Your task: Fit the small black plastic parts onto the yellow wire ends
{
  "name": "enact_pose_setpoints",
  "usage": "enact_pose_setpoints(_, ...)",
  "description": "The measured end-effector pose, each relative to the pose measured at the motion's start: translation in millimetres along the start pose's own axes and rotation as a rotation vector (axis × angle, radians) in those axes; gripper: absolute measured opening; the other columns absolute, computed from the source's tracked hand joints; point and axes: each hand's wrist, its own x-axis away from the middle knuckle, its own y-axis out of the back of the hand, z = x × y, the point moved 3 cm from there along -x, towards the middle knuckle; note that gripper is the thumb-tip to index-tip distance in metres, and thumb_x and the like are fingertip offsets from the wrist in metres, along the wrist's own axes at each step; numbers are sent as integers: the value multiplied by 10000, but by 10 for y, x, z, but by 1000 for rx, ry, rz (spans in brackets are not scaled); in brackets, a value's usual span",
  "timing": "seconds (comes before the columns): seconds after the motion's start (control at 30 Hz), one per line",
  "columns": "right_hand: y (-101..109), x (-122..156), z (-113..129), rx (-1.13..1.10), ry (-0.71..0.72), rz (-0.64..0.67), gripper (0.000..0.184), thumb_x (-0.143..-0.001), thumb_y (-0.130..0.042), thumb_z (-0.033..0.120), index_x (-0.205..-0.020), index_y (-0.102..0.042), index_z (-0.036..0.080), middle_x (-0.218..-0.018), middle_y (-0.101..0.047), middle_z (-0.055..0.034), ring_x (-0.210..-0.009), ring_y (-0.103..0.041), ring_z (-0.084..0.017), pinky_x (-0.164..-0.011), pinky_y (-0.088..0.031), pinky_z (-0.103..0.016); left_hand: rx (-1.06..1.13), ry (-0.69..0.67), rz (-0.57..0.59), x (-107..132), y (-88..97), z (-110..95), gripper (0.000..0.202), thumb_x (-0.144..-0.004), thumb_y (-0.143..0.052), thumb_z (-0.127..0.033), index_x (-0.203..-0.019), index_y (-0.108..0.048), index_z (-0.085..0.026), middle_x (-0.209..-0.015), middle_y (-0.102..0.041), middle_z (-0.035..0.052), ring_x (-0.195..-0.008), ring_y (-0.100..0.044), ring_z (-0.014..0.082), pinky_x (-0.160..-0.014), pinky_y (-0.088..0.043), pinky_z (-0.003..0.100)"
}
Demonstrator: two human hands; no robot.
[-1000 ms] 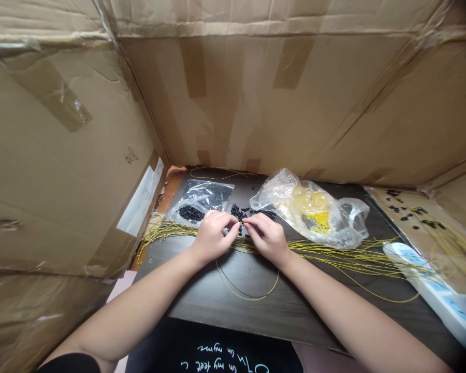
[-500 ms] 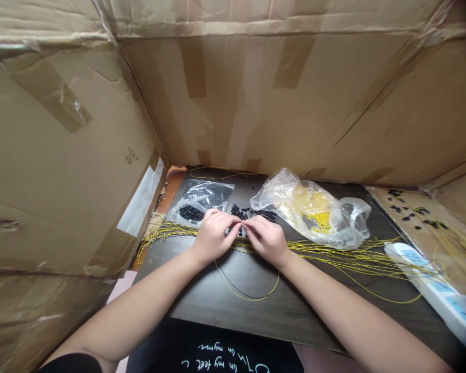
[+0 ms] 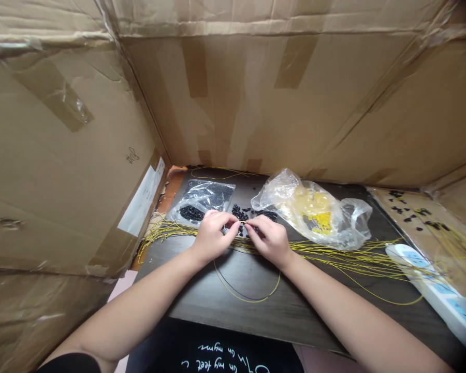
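Both hands meet over the middle of the table (image 3: 202, 305), fingertips a small gap apart. My left hand (image 3: 213, 235) is closed in a pinch on a thin yellow wire (image 3: 252, 301), and a short stretch of it shows between the hands. My right hand (image 3: 270, 238) pinches the other side of that stretch; whether a small black part is also in its fingertips I cannot make out. Beneath the hands the wire sags in a loop, partly dark. Just beyond the fingertips lies a pile of small black pieces (image 3: 239, 211). A bundle of yellow wires (image 3: 334, 255) runs under both hands.
Behind my left hand lies a clear bag of black pieces (image 3: 207, 194). A crumpled clear bag with yellow pieces (image 3: 319, 220) sits to the right. At the right edge are a white power strip (image 3: 437, 290) and cardboard (image 3: 396, 223) with black pieces. Cardboard walls (image 3: 233, 119) enclose the table.
The fingertips have moved slightly apart, and a short stretch of yellow wire now shows between them. The wire loop below has widened a little.
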Motion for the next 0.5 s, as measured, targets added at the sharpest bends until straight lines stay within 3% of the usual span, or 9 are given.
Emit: enact_pose_setpoints(0.5,-25,14,-9,-1,-22,61,122,-963,-586,203,-1039,-680,182,-896,-704,-66,-760,-653,-162,-696,-532,-291,-115,-95,38,-3,-6,-20,132,-966,-574,-225,-876,-667,-202,-824,-748,-9,-770,-674,149,-888,-435,372)
